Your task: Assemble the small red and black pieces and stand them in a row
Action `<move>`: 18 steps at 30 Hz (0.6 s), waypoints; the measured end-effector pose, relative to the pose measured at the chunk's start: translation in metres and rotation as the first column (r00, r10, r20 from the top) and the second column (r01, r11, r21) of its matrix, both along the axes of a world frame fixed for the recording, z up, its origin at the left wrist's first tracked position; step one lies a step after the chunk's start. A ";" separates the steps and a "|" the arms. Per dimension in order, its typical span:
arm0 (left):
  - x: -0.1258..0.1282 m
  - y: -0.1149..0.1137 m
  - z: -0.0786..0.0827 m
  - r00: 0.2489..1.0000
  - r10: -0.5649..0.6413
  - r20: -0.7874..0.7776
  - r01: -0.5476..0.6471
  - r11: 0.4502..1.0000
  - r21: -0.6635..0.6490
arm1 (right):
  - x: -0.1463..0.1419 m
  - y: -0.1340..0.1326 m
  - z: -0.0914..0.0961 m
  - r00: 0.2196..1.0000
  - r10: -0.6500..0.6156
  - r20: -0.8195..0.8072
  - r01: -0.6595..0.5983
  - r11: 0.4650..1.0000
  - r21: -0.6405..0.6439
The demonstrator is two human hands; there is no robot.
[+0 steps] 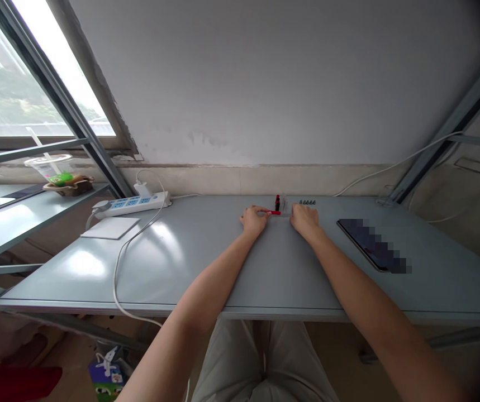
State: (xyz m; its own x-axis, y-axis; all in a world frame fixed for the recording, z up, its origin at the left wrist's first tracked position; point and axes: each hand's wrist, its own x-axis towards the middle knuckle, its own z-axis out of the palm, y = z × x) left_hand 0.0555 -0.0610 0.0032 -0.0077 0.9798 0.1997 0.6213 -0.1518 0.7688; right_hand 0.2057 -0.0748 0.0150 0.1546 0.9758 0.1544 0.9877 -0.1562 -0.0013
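My left hand (255, 220) rests near the back of the desk. Its fingers are closed at the left end of a small red stick-like piece (274, 213), whose exact kind I cannot tell. Just across from it, my right hand (305, 220) has its fingers curled in, hiding whatever they hold. Behind the red piece is a small black and red item (277, 203), perhaps a handle. A clear plastic piece (284, 204) sits between the hands, partly hidden. Several small dark bits (307, 202) lie in a row beyond my right hand.
A phone (363, 243) lies to the right on the grey desk (206, 285). At the left are a white power strip (133, 205), a flat white square (110, 228) and a cable (117, 268) hanging over the front edge. A plastic cup (53, 166) stands on the neighbouring desk.
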 end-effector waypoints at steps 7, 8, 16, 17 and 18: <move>0.000 0.000 -0.001 0.998 -0.053 -0.013 0.053 0.999 -0.001 | -0.005 -0.002 0.003 1.000 0.023 -0.009 -0.023 1.000 0.006; 0.000 0.000 -0.001 0.998 -0.062 -0.019 0.062 0.998 -0.003 | -0.006 -0.003 0.004 0.999 0.030 -0.013 -0.030 1.000 -0.001; 0.003 -0.001 -0.002 0.995 -0.094 -0.040 0.095 0.995 0.017 | -0.017 -0.009 0.009 0.997 0.069 -0.046 -0.068 0.998 0.005; 0.003 0.000 -0.003 0.995 -0.095 -0.042 0.095 0.995 0.016 | -0.018 -0.009 0.010 0.996 0.071 -0.048 -0.071 0.997 0.005; 0.003 0.000 -0.003 0.994 -0.097 -0.044 0.098 0.995 0.014 | -0.018 -0.010 0.010 0.996 0.074 -0.050 -0.074 0.997 0.005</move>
